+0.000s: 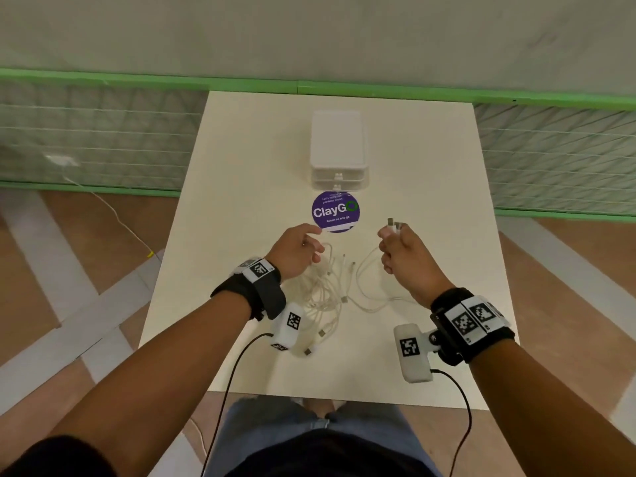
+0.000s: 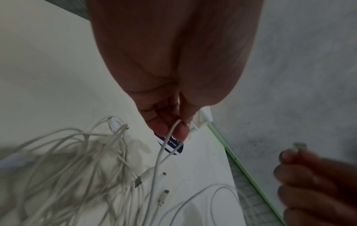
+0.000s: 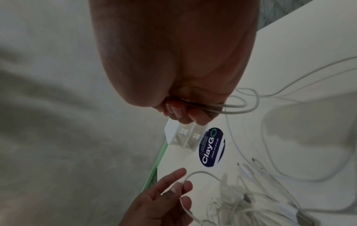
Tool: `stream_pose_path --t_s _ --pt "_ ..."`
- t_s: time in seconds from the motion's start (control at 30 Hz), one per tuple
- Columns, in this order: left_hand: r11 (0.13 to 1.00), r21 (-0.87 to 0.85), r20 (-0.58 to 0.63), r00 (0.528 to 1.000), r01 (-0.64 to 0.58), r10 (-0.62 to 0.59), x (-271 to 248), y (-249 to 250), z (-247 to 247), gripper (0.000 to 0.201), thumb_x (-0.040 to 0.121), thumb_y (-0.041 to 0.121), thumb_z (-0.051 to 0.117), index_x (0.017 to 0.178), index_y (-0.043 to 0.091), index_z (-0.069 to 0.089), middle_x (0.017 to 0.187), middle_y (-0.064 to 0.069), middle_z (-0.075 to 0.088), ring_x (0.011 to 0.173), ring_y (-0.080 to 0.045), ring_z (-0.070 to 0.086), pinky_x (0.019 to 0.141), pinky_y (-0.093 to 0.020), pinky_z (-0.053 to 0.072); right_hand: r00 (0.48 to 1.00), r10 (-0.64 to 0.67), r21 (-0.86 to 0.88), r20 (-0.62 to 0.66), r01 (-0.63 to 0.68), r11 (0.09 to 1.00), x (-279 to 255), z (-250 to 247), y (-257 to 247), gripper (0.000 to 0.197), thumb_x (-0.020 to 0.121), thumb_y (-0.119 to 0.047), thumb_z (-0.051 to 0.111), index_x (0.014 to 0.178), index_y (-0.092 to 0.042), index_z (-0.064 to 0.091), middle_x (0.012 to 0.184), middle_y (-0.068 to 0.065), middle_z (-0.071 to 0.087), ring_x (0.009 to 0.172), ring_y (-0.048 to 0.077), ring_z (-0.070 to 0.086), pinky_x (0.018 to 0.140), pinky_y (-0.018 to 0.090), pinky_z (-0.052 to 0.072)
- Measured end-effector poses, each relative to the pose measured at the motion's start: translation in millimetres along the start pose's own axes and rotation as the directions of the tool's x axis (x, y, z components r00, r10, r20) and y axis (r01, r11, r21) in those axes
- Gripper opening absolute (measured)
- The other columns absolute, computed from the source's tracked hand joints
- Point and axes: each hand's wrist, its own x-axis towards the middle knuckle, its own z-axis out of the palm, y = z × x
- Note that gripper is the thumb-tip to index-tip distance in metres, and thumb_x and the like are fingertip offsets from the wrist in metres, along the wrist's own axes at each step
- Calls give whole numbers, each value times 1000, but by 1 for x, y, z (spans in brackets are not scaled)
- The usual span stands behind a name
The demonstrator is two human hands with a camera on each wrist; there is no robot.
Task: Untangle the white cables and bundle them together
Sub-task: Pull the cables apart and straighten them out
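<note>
A tangle of white cables point(image 1: 323, 294) lies on the white table point(image 1: 241, 166) between my wrists; it also fills the lower left of the left wrist view as the cable tangle point(image 2: 77, 168). My left hand point(image 1: 299, 249) hovers over its far side and pinches one white strand point(image 2: 170, 133) between thumb and fingertips, index finger stretched out. My right hand point(image 1: 395, 246) is raised at the right and grips a few cable ends, their metal plugs point(image 1: 392, 223) sticking up above the fist. Loops of those cables point(image 3: 241, 105) hang from the fist down to the table.
A round purple ClayGo sticker point(image 1: 335, 211) lies just beyond the hands. Behind it stands a white box of small drawers point(image 1: 339, 149). A green rail and mesh fence point(image 1: 103, 132) run along the table's far edge. Floor shows on both sides.
</note>
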Motion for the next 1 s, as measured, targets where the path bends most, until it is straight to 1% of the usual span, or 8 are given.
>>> stream_pose_path --t_s 0.13,0.27,0.4,0.53,0.6,0.7,0.83,1.0 --pt "989 -141 8 999 -41 42 -17 7 -10 26 99 1 50 120 7 63 94 -9 73 68 -17 63 66 -25 52 985 172 201 -7 -167 965 3 11 10 11 106 -22 42 103 -13 47 66 -6 35 48 8 29 52 25 27" --pt "935 -327 -7 990 -135 140 -32 17 -13 23 98 0 55 116 7 66 104 -11 73 75 -22 63 77 -32 56 932 354 479 75 -345 807 5 21 11 21 106 -21 40 86 -16 47 57 -5 30 40 7 25 44 21 23" --pt "918 -349 36 976 -189 214 -43 24 -5 20 97 -3 56 112 7 65 108 -12 72 78 -23 66 83 -39 56 857 441 708 265 -484 514 12 29 9 38 101 -45 47 78 -15 48 51 -6 27 37 8 25 42 20 26" --pt "935 -288 146 956 -206 256 -57 28 4 15 95 -5 58 105 3 66 99 -13 73 79 -16 67 79 -28 55 869 390 786 305 -461 412 21 29 4 52 92 -63 54 74 -14 49 50 -5 30 39 9 27 51 21 24" --pt "945 -264 189 950 -194 248 -61 25 8 16 93 -7 59 101 4 68 94 -8 75 81 -12 68 77 -23 53 898 358 802 255 -403 441 25 27 4 44 95 -56 57 78 -15 52 47 -5 34 38 9 30 47 21 28" --pt "959 -209 212 948 -194 238 -59 18 8 16 92 -7 60 101 4 69 97 -8 75 90 -14 69 83 -27 55 939 299 784 169 -312 536 24 25 -1 30 105 -34 49 82 -14 52 50 -5 34 41 8 30 47 22 29" --pt "978 -71 219 954 -196 207 -51 13 7 24 90 -2 65 110 12 66 101 -6 70 92 -17 66 82 -23 53 981 187 646 57 -179 742 15 26 -13 25 106 -26 48 82 -18 50 60 -6 43 53 9 37 53 24 32" --pt "956 133 252 942 -261 222 -43 16 20 69 80 26 81 137 36 44 138 11 47 126 -7 46 99 -23 39 999 -50 386 0 46 921 3 35 -31 30 106 -28 45 79 -17 52 63 -8 55 69 15 53 78 37 46"
